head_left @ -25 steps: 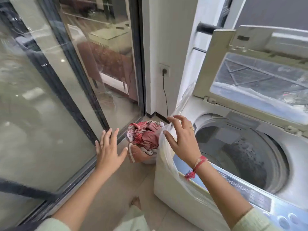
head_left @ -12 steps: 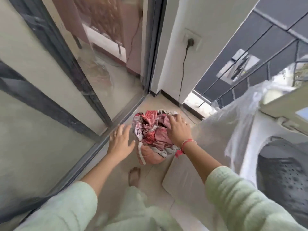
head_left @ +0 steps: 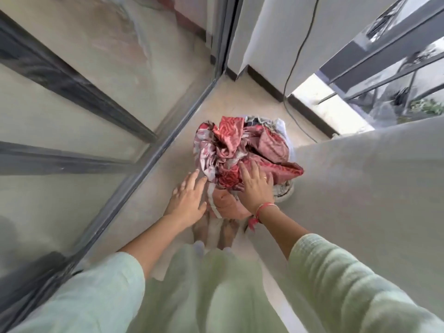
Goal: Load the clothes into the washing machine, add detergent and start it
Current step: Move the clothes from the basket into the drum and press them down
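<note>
A heap of red and pink patterned clothes (head_left: 240, 150) fills a basket (head_left: 286, 191) on the floor beside the washing machine. My right hand (head_left: 255, 188) lies on the near side of the heap, fingers spread and pressing into the cloth. My left hand (head_left: 187, 200) reaches in from the left with straight fingers, its fingertips at the edge of the clothes. Only the washing machine's pale side wall (head_left: 360, 188) shows on the right; its drum is out of view.
A glass sliding door with a dark frame (head_left: 153, 152) runs along the left. A black power cable (head_left: 292, 75) hangs down the white wall behind the basket. My bare feet (head_left: 213, 234) stand on the tiled floor just in front of the basket.
I have bent down over the basket. My right hand left the machine's edge and came down onto the clothes. My left hand moved in to the heap's left side.
</note>
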Action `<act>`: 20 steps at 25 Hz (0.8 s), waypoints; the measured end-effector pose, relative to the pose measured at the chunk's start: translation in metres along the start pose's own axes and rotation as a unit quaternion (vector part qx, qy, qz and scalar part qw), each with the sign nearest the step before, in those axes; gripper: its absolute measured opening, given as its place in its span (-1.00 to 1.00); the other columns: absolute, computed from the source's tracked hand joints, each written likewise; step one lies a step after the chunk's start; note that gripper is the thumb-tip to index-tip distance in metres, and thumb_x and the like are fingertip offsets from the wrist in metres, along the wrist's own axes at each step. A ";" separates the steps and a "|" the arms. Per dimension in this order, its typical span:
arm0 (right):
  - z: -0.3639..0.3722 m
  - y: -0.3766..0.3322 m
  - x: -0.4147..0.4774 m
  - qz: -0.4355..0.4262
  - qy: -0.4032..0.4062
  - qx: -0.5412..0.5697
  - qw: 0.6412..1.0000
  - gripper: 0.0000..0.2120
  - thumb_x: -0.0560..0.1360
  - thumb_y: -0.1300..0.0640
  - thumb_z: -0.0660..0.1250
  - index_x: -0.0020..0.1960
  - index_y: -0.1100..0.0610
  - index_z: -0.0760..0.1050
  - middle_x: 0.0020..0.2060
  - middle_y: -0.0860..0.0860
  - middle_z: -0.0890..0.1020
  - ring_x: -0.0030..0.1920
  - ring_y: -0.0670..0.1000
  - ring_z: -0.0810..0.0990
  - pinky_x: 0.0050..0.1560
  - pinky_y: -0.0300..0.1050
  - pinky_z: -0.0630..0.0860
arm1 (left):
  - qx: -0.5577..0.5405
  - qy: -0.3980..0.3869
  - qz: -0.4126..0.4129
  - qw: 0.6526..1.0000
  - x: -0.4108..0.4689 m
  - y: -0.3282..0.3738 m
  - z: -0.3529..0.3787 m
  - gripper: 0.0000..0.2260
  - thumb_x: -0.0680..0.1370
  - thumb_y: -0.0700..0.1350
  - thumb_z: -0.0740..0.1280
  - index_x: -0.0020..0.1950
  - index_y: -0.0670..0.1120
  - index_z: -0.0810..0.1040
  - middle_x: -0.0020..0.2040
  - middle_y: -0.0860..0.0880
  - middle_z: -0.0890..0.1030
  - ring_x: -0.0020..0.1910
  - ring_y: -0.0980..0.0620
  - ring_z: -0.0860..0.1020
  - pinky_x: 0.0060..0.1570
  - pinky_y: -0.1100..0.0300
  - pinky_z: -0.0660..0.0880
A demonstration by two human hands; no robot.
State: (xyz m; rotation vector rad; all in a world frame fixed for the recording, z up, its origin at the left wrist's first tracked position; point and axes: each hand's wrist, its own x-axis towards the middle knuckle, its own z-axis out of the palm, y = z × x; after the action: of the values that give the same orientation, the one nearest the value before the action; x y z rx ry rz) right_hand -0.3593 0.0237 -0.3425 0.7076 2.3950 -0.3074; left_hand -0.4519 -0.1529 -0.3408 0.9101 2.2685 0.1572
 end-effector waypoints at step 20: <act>-0.022 0.021 -0.039 0.087 0.367 0.424 0.823 -0.93 0.50 0.24 0.16 -0.16 0.20 0.29 -0.34 0.14 0.49 -0.32 0.14 0.41 -0.30 -0.03 0.31 | -0.040 0.012 0.017 0.999 0.025 0.024 0.006 -0.41 0.54 0.01 0.28 0.49 -0.07 0.12 0.50 -0.12 0.10 0.50 -0.12 0.02 0.41 -0.09 0.10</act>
State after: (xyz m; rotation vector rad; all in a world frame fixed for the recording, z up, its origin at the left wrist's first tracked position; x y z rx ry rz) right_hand -0.3324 0.0330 -0.3023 1.6847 2.8057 -1.2648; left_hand -0.4477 -0.1192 -0.3508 0.9084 2.2526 0.2730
